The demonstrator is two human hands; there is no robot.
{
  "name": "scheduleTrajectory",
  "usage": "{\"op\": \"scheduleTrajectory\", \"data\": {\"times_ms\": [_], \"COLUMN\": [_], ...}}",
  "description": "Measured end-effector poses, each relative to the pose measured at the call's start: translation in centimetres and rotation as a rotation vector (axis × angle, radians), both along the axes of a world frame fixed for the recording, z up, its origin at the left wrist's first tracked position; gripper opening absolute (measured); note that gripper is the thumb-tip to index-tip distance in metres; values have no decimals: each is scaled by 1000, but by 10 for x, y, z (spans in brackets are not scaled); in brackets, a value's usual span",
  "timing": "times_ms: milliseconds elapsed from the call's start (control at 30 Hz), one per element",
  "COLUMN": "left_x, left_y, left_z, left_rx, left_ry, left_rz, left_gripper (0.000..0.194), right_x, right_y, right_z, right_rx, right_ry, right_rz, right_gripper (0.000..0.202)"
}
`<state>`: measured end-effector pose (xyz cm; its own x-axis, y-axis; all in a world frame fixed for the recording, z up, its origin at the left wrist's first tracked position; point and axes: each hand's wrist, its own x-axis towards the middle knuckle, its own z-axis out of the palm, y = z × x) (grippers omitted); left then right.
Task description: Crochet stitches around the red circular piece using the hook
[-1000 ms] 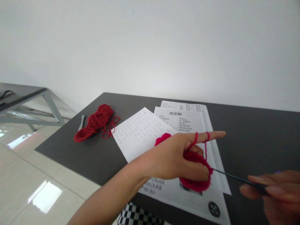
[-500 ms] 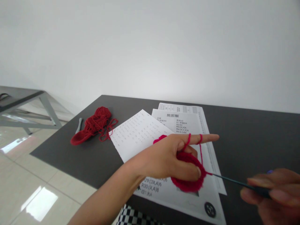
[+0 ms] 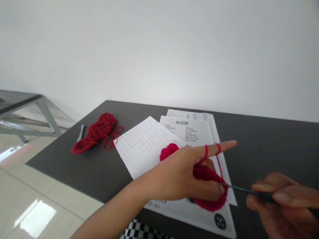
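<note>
My left hand pinches a round crimson crocheted piece between thumb and fingers, its index finger stretched out to the right. Crimson yarn loops around that finger and runs down to the piece's right edge. In my right hand is a thin crochet hook with a dark handle. The hook's tip lies at the piece's edge beside my left thumb, hidden in the stitches. Behind my left wrist a crimson yarn ball shows in part.
Printed sheets and a handwritten page lie on the dark table. Further left are dark red yarn with a crocheted piece and a grey tool. A grey bench stands at the far left.
My left hand and the crimson piece have shifted slightly right and down. My right hand has moved left, bringing the hook from outside the piece's edge into it. More of the crimson ball shows.
</note>
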<state>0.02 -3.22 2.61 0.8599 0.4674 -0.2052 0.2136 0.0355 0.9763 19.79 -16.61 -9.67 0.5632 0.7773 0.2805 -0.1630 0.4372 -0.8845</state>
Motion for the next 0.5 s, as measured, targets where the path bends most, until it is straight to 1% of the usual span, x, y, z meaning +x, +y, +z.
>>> {"op": "scheduleTrajectory", "data": {"times_ms": [100,167,233,300,400,500], "left_x": [3,4,3,3,2,4], "left_y": [-2,-3,-4,-3,-4,-5], "left_z": [-2,-3,-3,-2,-1,-3], "left_rx": [39,59,64,39,-42,-100], "left_ry": [6,6,-3,-7,-27,-63], "left_rz": [43,56,65,47,34,83], "left_gripper": [80,81,77,66,40,19], "right_x": [-2,-3,-4,-4,-1,5], "right_y": [4,7,10,13,16,14], "right_z": [12,19,23,26,27,22], "right_rx": [-18,-27,-12,19,47,45], "right_ry": [7,-23,-63,-84,-80,-39], "right_rz": [29,46,80,124,175,178], "right_gripper": [26,20,14,11,10,10]}}
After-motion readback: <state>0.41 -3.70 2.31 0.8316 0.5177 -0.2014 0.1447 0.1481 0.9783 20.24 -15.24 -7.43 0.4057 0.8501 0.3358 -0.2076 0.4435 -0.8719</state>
